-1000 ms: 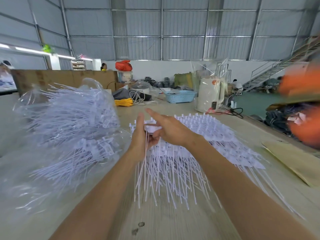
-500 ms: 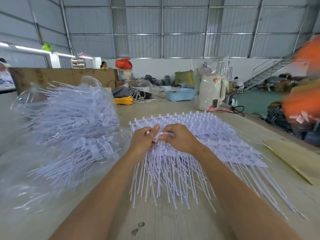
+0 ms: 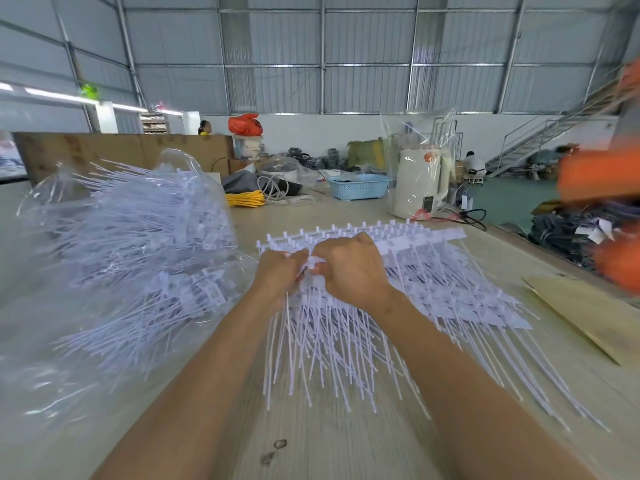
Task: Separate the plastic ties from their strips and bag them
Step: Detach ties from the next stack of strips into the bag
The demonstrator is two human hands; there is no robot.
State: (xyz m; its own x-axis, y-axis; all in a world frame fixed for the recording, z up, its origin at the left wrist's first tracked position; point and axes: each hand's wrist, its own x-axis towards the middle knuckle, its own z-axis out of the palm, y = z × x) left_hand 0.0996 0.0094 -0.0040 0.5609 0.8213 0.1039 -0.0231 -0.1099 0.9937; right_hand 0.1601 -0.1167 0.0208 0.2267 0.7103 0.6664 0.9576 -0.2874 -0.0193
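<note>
A pile of white plastic ties on their strips (image 3: 433, 289) lies on the table in front of me, tails pointing toward me. My left hand (image 3: 278, 277) grips a bundle of ties at their heads, their tails hanging down below it. My right hand (image 3: 349, 268) is curled over the near left part of the pile, fingertips pinching a tie head right beside the left hand. To the left stands a clear plastic bag (image 3: 114, 258) stuffed with loose white ties.
The wooden table (image 3: 322, 445) runs ahead. At its far end are a yellow cable coil (image 3: 244, 198), a blue basket (image 3: 358, 186) and a white wrapped appliance (image 3: 420, 181). A cardboard sheet (image 3: 588, 317) lies at the right. A blurred orange shape (image 3: 609, 209) shows at the right edge.
My right hand, reaching out with fingers extended a second ago, has curled down onto the pile and closed in against the left hand. The view has shifted slightly.
</note>
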